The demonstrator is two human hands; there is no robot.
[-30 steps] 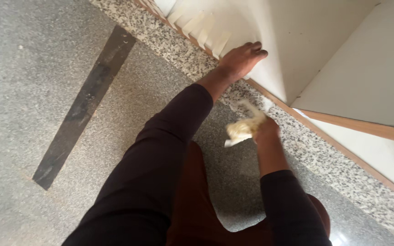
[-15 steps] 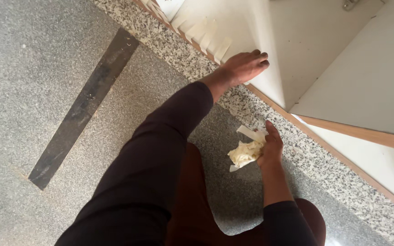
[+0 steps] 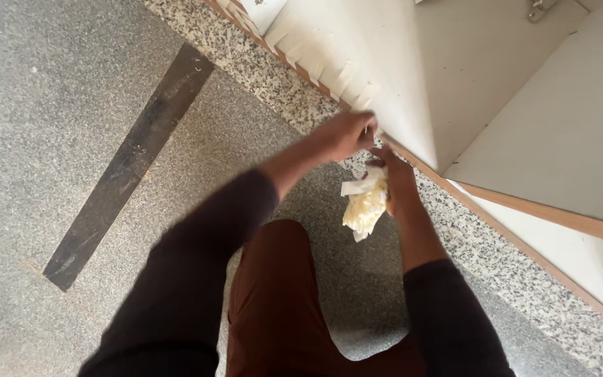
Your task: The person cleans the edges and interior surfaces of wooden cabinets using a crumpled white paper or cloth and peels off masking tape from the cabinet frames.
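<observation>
My right hand (image 3: 393,183) has its grip closed around a crumpled pale yellow wad of paper (image 3: 364,208), which hangs just below my fingers. My left hand (image 3: 347,134) is just above it, fingers pinched shut at the bottom edge of the white cupboard panel (image 3: 385,77). Under both grips lies the grey speckled stone floor (image 3: 57,105) with a dark strip (image 3: 130,164).

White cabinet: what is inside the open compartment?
The white cabinet shows bare white panels inside, with a metal hinge near the top. The side panel hides the part behind it. The left hand and right hand, holding crumpled tape, are at its lower edge.
</observation>
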